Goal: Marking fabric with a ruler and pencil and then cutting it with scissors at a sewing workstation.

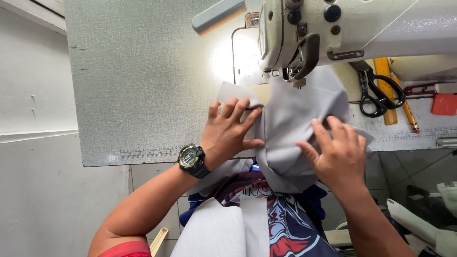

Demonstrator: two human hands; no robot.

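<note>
A piece of grey fabric point(290, 119) lies on the sewing table under the head of a cream sewing machine point(342, 28), and hangs over the front edge toward me. My left hand point(228, 131), with a black watch on its wrist, presses flat on the fabric's left edge, fingers spread. My right hand point(335, 152) pinches a fold of the same fabric on the right side, below the presser foot point(298, 82).
The grey textured table top point(143, 85) stretches left, with a ruler strip along its front edge. Black scissors point(378, 97), a yellow ruler and a pencil lie at the right behind the machine. A red item point(444, 103) sits at the far right. White wall at left.
</note>
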